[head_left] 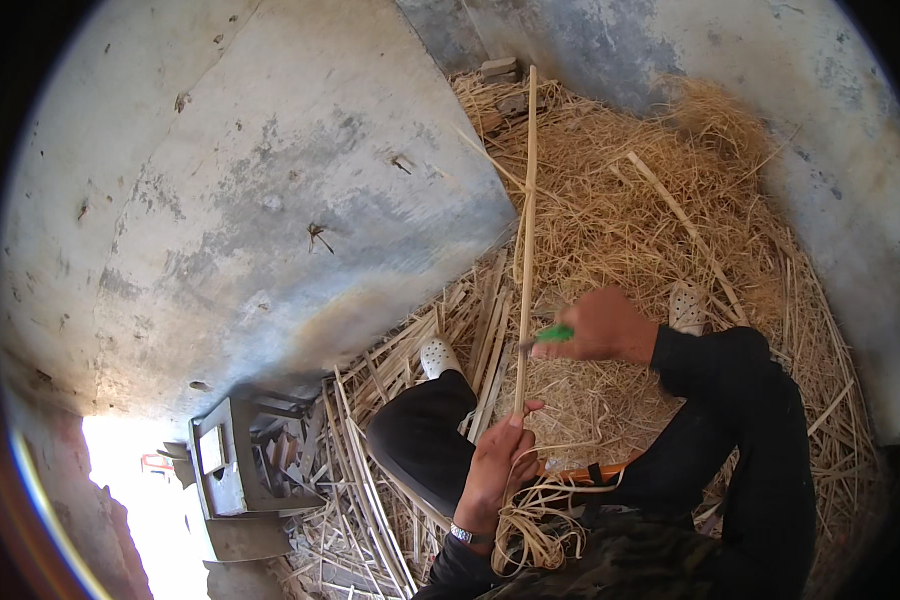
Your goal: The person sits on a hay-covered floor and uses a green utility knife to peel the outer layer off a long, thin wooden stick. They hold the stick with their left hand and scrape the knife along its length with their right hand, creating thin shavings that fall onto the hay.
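A long pale bamboo strip [529, 200] runs up and away from my lap, its far end over the shavings. My left hand [498, 462] is closed around the strip near its lower end, by my left knee. In my right hand [602, 327] is a knife with a green handle [556, 333]. Its blade side, partly blurred, meets or lies very near the right edge of the strip, a little above my left hand. Curled thin shavings [535, 530] hang in a bunch below my left wrist. Across my lap shows part of an orange object [585, 473], its kind unclear.
A heap of fine shavings [610, 220] covers the far floor. Split bamboo strips [370, 480] lie at left, and another strip [685, 220] slants at right. Plastered walls [300, 180] stand on both sides. At lower left is a worn box-like piece of furniture [230, 460].
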A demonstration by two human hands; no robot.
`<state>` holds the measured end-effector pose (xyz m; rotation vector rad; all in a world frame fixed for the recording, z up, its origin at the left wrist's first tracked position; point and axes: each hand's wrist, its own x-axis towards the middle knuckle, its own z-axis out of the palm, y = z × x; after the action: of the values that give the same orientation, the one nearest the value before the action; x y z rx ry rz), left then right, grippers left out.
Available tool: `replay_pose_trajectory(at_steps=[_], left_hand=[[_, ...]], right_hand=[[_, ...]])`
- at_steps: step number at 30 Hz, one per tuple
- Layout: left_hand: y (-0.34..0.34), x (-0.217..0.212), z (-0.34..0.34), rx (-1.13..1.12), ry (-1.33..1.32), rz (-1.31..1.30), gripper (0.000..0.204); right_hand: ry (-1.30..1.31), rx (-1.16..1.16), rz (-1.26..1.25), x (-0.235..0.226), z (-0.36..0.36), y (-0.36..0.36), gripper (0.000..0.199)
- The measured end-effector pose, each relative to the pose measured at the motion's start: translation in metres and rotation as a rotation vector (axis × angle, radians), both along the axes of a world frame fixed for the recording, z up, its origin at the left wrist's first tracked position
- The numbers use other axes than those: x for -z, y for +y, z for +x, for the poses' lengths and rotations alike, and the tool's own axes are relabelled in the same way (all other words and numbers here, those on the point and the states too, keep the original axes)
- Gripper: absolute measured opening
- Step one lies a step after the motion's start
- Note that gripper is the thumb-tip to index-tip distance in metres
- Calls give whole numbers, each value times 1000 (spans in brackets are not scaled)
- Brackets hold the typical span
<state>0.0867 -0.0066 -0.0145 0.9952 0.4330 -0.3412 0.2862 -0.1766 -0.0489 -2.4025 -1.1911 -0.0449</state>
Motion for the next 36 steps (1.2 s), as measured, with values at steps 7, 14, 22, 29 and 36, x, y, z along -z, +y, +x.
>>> replay_pose_trajectory(at_steps=[7,14,22,29,36], left_hand=[[-5,0,-9,69,-96,360,40],[-4,-1,-23,100,-219,722,39],[-6,-2,-32,131,-209,675,39],[-14,-4,-51,207,-180,674,39],[-9,9,-40,153,-91,416,38]], right_hand=[[-96,184,94,5,28,-4,84],[-192,58,196,14,-9,12,82],[-47,170,130,17,16,-3,76],[-189,365,120,29,71,-21,78],[124,442,145,30,98,-31,77]])
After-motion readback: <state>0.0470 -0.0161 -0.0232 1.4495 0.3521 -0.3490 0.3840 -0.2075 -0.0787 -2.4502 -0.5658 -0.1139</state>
